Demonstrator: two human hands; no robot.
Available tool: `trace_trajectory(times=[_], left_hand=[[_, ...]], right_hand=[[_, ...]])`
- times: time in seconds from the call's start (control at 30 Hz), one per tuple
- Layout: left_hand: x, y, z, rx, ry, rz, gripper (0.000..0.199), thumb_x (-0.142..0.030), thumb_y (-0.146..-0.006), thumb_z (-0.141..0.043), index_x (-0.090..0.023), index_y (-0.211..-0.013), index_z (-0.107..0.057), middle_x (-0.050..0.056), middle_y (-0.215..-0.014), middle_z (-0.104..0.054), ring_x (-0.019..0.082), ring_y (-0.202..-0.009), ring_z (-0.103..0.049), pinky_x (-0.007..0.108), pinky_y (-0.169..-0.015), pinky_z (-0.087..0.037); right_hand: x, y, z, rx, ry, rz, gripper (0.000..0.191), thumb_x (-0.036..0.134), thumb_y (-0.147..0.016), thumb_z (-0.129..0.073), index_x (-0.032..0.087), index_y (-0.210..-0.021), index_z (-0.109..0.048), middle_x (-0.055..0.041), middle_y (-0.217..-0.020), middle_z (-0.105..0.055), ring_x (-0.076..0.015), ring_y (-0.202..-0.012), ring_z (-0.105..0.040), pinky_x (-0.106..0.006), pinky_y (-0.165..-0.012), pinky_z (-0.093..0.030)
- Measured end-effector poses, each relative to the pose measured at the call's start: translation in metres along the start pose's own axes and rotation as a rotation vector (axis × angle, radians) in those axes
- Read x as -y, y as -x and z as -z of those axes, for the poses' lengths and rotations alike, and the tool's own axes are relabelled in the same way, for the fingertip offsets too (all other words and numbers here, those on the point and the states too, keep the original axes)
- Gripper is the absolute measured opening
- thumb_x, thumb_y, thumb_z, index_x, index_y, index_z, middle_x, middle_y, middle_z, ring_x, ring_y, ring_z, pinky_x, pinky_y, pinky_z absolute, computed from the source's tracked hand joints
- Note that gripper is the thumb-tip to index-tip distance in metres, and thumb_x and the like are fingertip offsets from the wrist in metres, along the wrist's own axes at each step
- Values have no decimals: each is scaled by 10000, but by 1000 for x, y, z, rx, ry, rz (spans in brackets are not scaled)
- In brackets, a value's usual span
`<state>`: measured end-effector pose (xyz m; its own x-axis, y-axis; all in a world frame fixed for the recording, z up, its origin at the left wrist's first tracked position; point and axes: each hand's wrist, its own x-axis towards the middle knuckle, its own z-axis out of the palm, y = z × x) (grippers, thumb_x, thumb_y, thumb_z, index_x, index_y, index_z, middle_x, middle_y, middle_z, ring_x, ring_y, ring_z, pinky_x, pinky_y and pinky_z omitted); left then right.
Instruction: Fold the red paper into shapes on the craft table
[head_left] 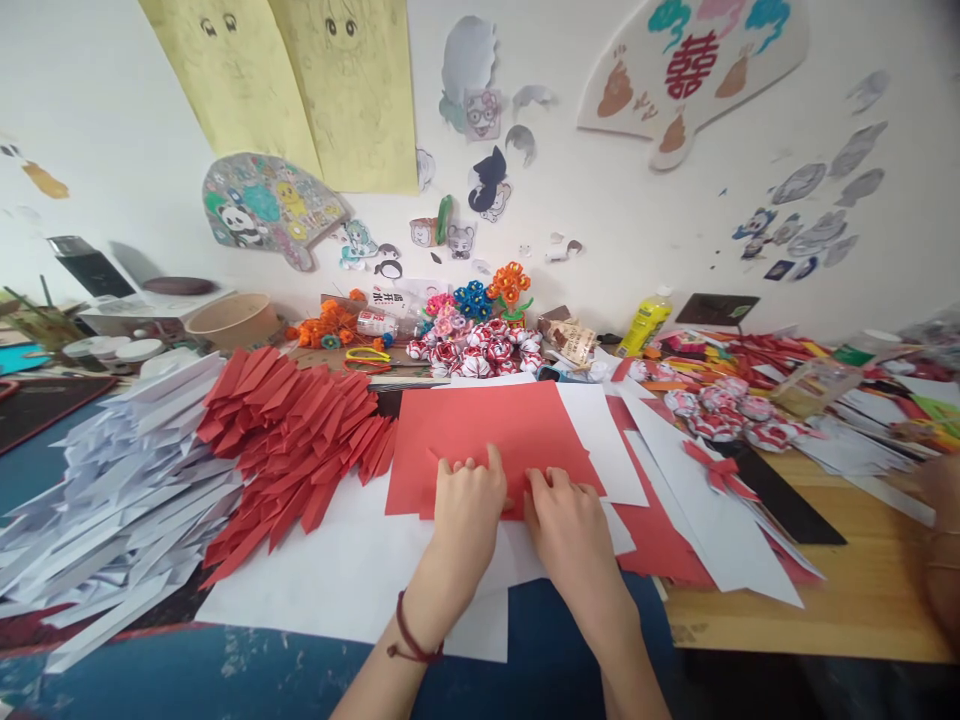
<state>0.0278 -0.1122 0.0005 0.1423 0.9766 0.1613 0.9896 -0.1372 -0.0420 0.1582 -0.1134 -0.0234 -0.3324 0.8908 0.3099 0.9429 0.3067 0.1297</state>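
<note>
A piece of red paper (513,508) lies between my hands, over the front of a larger red sheet (480,420). Curled fingers of my left hand (469,505) press on its left part; a dark red cord bracelet (411,635) circles that wrist. My right hand (570,525) bends its fingers down onto the right part of the same paper. Both thumbs and the paper's near edge are partly hidden. White sheets (337,570) spread underneath. To the left lie a heap of folded red paper strips (292,430) and a bigger heap of folded white strips (127,490).
Red-and-white paper flowers (487,350) and yellow-handled scissors (366,358) sit behind the sheets. A yellow bottle (646,320) stands farther right. More white paper (720,520) and a red bow (720,472) lie right. Another person's blurred arm (943,540) shows at the right edge.
</note>
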Motion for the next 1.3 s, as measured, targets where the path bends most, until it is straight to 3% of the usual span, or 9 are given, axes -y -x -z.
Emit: trace_trajectory(times=[0.17,0.4,0.57,0.77,1.03,1.17,1.3], left_hand=[[1,11,-11,-67,-9,-19,508,-220,-895,-562,-97,-1377,-461,177,-891,-695,322,-931,-659,452,-813,-469],[6,19,-16,-72,25,-22,589,-324,-891,-596,-66,-1395,-430,240,-1132,-655,336,-1088,-619,441,-872,-455],[17,20,-15,-71,69,-56,610,-394,-865,-630,-101,-1371,-454,233,-1224,-623,322,-1149,-597,399,-857,-462],[35,22,-14,-54,104,-85,630,-377,-823,-687,-139,-1355,-447,168,-1100,-691,279,-924,-691,359,-784,-466],[58,24,-5,11,143,-157,612,-406,-823,-680,-186,-1339,-436,100,-988,-722,276,-880,-689,350,-763,-444],[50,17,-7,-9,118,-78,341,-377,-929,-526,-158,-1192,-528,68,-744,-712,255,-717,-691,355,-746,-434],[32,12,-11,-63,53,22,215,-338,-925,-532,-134,-968,-586,61,-624,-668,244,-597,-668,379,-767,-441]], right_hand=[[4,0,1,-11,25,5,207,144,-924,-441,163,-1009,-629,-113,-839,-615,-240,-794,-617,-359,-745,-436],[13,-2,4,-14,52,-37,160,195,-937,-474,164,-964,-628,-109,-814,-608,-224,-752,-613,-350,-729,-468],[16,0,-3,-57,43,-42,202,212,-941,-485,130,-1065,-622,-168,-952,-625,-253,-847,-623,-384,-790,-491],[15,1,-5,-44,33,-48,274,292,-936,-520,104,-1109,-621,-187,-984,-622,-263,-860,-632,-398,-816,-505],[12,4,-9,-65,40,-36,335,372,-926,-533,102,-1108,-608,-181,-1005,-601,-280,-913,-632,-391,-819,-511],[13,2,-7,-46,34,-36,282,357,-932,-519,115,-1044,-611,-140,-905,-589,-259,-842,-624,-382,-791,-506],[17,-3,-2,-11,26,-68,269,375,-945,-485,137,-940,-611,-107,-821,-568,-238,-770,-607,-367,-743,-493]])
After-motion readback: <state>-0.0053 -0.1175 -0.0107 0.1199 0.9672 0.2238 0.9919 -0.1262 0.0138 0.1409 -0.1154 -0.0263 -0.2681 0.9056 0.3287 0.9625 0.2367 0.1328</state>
